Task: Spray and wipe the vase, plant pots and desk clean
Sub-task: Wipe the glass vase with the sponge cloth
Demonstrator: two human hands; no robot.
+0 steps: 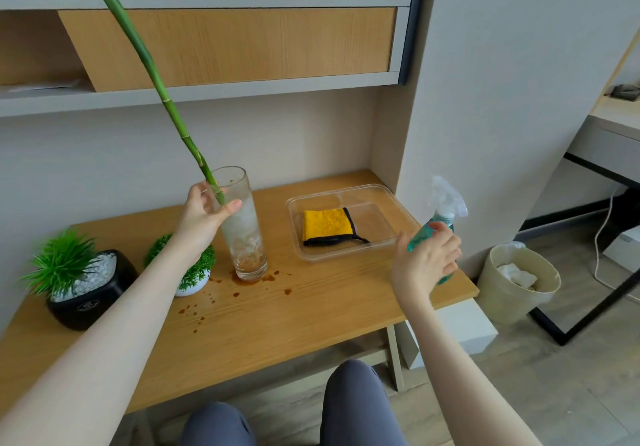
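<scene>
The left hand [204, 212] grips the glass vase [242, 224] near its rim, fingers curled round it, probably to steady it on the worktop [311, 307] among brown spills [242, 290]. The right hand [427, 258] reaches the spray bottle [440, 217] at the worktop's right edge, fingers loosely spread and not yet closed. The cloth [327, 226] waits in a clear tray [394, 234].
</scene>
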